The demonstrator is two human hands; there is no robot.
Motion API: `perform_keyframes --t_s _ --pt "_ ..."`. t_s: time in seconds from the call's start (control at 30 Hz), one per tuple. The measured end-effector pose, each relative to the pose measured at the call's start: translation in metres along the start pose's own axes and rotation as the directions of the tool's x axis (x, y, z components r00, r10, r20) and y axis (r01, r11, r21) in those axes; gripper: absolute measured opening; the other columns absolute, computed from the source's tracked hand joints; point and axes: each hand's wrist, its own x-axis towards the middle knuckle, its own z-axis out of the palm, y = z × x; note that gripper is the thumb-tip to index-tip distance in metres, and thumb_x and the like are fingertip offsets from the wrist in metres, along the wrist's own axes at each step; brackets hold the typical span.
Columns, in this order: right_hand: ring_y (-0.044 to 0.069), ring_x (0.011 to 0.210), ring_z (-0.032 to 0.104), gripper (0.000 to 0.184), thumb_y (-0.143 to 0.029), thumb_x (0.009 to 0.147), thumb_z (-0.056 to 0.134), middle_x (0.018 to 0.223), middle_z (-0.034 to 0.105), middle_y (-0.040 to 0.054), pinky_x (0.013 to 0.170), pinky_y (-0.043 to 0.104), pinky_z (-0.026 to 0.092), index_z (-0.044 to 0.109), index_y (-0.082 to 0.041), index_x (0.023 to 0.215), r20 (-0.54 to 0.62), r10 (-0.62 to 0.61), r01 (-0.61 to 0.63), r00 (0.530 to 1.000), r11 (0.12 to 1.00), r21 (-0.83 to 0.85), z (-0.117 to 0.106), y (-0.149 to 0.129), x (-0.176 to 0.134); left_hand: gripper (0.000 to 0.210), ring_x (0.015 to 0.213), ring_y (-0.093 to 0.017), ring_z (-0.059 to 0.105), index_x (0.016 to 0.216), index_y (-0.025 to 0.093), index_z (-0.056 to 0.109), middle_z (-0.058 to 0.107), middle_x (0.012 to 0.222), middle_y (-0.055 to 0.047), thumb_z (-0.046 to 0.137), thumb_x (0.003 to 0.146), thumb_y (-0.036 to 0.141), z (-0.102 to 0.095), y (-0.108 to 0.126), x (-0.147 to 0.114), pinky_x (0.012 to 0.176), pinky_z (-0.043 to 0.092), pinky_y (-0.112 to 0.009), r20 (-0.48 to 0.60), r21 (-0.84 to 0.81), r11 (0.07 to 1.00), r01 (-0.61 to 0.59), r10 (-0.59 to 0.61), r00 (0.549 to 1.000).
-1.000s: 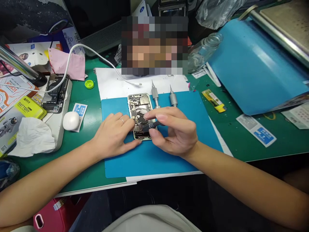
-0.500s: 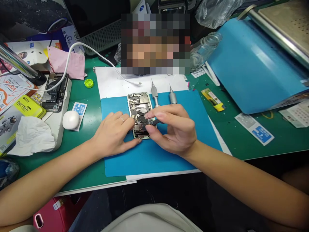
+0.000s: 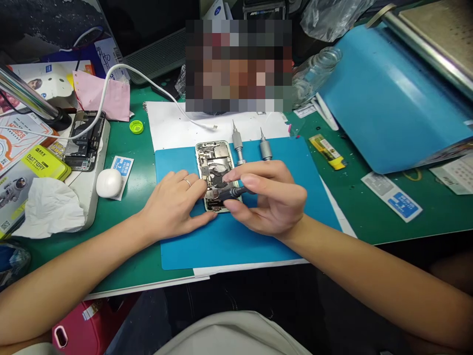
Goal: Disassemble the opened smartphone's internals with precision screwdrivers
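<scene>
Mid-frame I see an opened phone (image 3: 217, 170) with a pale rim around black and silver innards, and across its lower part a dark grey tool (image 3: 233, 193). The mat (image 3: 229, 251) beneath is plain bright blue, the surface (image 3: 391, 227) deep green. Two screwdrivers (image 3: 237, 140) above centre are grey. On the left sit a lime-green cap (image 3: 136, 127), a pink sheet (image 3: 105, 96), a white case (image 3: 109, 183) and a yellow box (image 3: 55, 170) with dark lettering; upper right, a blue sheet (image 3: 395, 103) with a pale sheen.
</scene>
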Motion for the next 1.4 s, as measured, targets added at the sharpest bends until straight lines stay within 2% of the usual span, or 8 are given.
perform_keyframes --t_s 0.23,0.37,0.53,0.67,0.83,1.0,1.2,1.4 --pt "0.021 0.088 0.074 0.05 -0.016 0.095 0.065 0.107 0.07 0.0068 0.068 0.038 0.067 0.054 -0.027 0.143 -0.02 0.018 -0.018 1.0 1.0 0.0 0.0007 0.0009 -0.0013 0.035 0.077 -0.023 0.053 0.09 0.021 0.052 0.064 0.085 -0.004 0.063 0.1 0.052 0.0002 0.0001 0.0004 0.068 0.033 -0.038 0.006 0.003 1.0 -0.001 0.001 1.0" --pt "0.021 0.085 0.074 0.058 -0.016 0.089 0.077 0.102 0.072 0.0057 0.068 0.036 0.067 0.055 -0.028 0.141 -0.028 -0.012 0.012 1.0 1.0 0.018 0.0011 0.0011 -0.0002 0.035 0.078 -0.023 0.053 0.09 0.021 0.052 0.065 0.086 -0.004 0.062 0.101 0.053 0.0 0.0003 0.0007 0.068 0.034 -0.038 0.009 0.0 1.0 0.005 -0.005 1.0" --pt "0.022 0.085 0.075 0.051 -0.017 0.095 0.066 0.105 0.073 0.0065 0.066 0.039 0.067 0.055 -0.031 0.142 -0.024 0.021 -0.021 0.999 1.0 0.013 0.0009 0.0013 -0.0012 0.035 0.078 -0.023 0.054 0.091 0.021 0.052 0.066 0.087 -0.005 0.063 0.1 0.053 -0.0004 0.0 0.0003 0.068 0.033 -0.038 0.029 -0.01 1.0 0.013 -0.013 0.999" --pt "0.022 0.085 0.075 0.06 -0.018 0.09 0.077 0.104 0.074 0.0052 0.067 0.037 0.067 0.053 -0.033 0.143 -0.014 0.01 -0.009 1.0 1.0 0.019 0.0007 0.0012 -0.0016 0.035 0.08 -0.024 0.055 0.091 0.021 0.052 0.065 0.087 -0.005 0.062 0.101 0.053 -0.0006 -0.0002 0.0001 0.069 0.033 -0.038 0.031 -0.009 1.0 0.016 -0.015 0.999" --pt "0.022 0.085 0.073 0.053 -0.019 0.095 0.064 0.107 0.072 0.0067 0.065 0.039 0.067 0.054 -0.03 0.145 -0.019 0.026 -0.026 0.999 1.0 0.006 0.0004 0.0021 -0.0019 0.035 0.078 -0.023 0.055 0.092 0.021 0.052 0.065 0.087 -0.005 0.063 0.1 0.053 0.0 0.0 0.0005 0.068 0.032 -0.038 0.03 -0.009 1.0 0.009 -0.009 1.0" --pt "0.021 0.085 0.073 0.066 -0.019 0.089 0.075 0.105 0.071 0.0049 0.067 0.037 0.068 0.051 -0.03 0.149 -0.02 0.005 -0.005 1.0 1.0 0.002 -0.0001 0.0036 -0.0037 0.034 0.079 -0.023 0.055 0.092 0.021 0.052 0.065 0.087 -0.004 0.064 0.1 0.052 -0.0001 0.0003 0.0002 0.068 0.033 -0.038 0.022 -0.004 1.0 0.004 -0.004 1.0" --pt "0.023 0.09 0.076 0.054 -0.018 0.091 0.068 0.109 0.074 0.0074 0.067 0.039 0.069 0.055 -0.027 0.143 -0.013 0.026 -0.025 1.0 0.999 0.045 0.0005 0.0034 -0.005 0.036 0.079 -0.024 0.055 0.091 0.021 0.051 0.065 0.086 -0.005 0.064 0.099 0.053 0.0005 -0.0001 0.0005 0.068 0.033 -0.038 0.014 -0.003 1.0 0.004 -0.004 1.0" --pt "0.019 0.08 0.076 0.075 -0.005 0.086 0.071 0.096 0.076 0.0041 0.068 0.032 0.066 0.048 -0.026 0.155 -0.015 0.054 -0.052 0.998 0.991 0.124 0.0059 0.0026 -0.0067 0.035 0.08 -0.024 0.055 0.092 0.021 0.052 0.066 0.087 -0.005 0.064 0.099 0.054 0.0001 -0.0007 0.0002 0.068 0.033 -0.038 0.041 -0.007 1.0 0.016 -0.016 0.999"
